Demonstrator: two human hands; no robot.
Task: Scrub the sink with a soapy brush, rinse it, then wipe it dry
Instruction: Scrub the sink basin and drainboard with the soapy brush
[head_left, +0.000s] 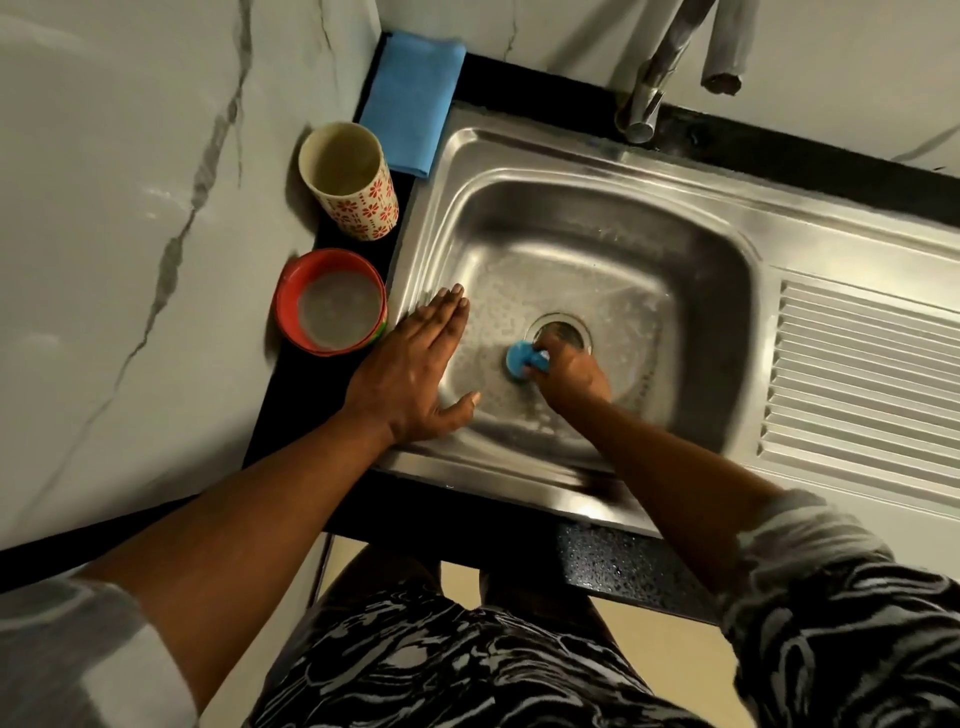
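A stainless steel sink (691, 171) fills the middle of the head view, its basin floor wet and speckled with suds around the drain (563, 327). My right hand (571, 376) is down in the basin and grips a small blue brush (519, 358), pressing it on the floor just left of the drain. My left hand (415, 371) lies flat with straight fingers on the sink's left rim. A folded blue cloth (410, 101) lies on the counter at the sink's far left corner.
A red bowl (291, 291) holding cloudy liquid stands left of the sink. Behind it is a flowered cup (363, 202). The tap (652, 88) rises at the back. A ribbed drainboard (862, 384) extends right. Marble wall lies left and behind.
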